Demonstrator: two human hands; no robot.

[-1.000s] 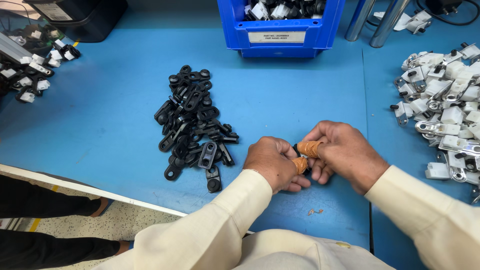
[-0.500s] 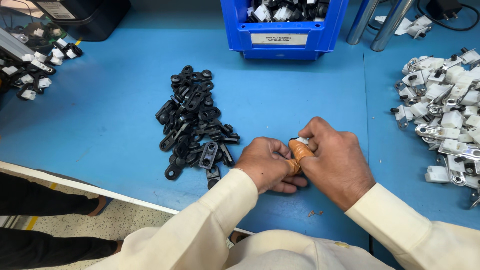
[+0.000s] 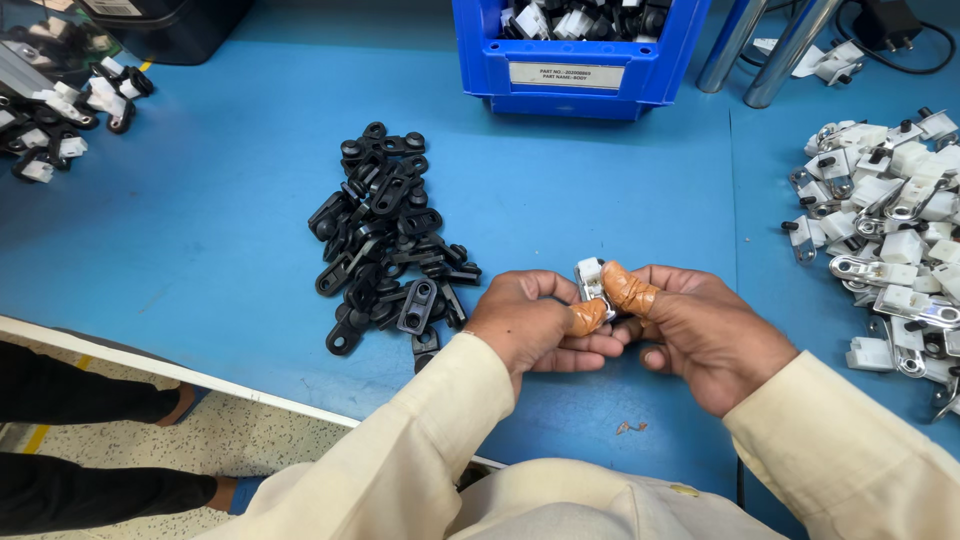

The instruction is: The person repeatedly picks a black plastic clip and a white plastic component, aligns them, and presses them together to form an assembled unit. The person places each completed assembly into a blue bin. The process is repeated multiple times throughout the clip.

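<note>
Both hands — left hand [image 3: 535,330], right hand [image 3: 700,335] — are pinching a small clip [image 3: 591,280], light and stiff, by its edges.

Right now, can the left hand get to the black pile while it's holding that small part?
Probably yes. The black pile lies just beside the left hand on bare blue table, with nothing between. But both hands grip the small part, so the left would have to let go.

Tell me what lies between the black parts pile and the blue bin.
Only bare blue table top lies between the pile of black parts and the blue bin, as the head view shows.
</note>
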